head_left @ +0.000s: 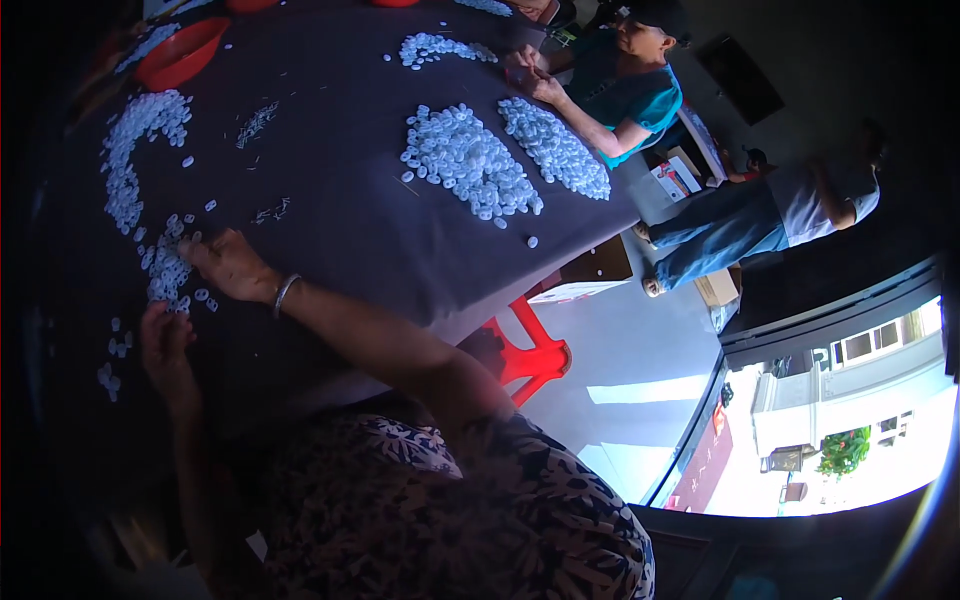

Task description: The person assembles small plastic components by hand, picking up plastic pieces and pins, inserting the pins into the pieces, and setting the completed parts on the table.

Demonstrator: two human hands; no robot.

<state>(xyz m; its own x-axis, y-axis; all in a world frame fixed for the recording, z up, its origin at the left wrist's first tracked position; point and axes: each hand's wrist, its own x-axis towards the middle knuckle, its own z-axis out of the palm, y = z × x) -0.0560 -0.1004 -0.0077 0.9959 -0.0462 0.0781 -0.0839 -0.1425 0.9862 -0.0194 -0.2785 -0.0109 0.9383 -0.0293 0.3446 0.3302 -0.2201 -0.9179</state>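
A small heap of white oval plastic pieces [168, 268], button-like with holes, lies on the dark-covered table at the left. My right hand [235, 266], a bracelet at its wrist, reaches over the heap's right side. Its fingers are drawn together at the pieces, and whatever is between them is too small to make out. At the near edge of the heap is my left hand [170, 350], in shadow, with fingers loosely bent and apart and nothing visible in them. A few loose white pieces [110, 380] lie to its left.
A curved white pile [125, 160] lies beyond my hands, near a red basin [182, 55]. Two larger piles [470, 160] [555, 148] sit toward the right edge. Thin slivers [258, 123] dot the cloth. A person in teal [630, 95] works opposite; a red stool [535, 350] stands beside the table.
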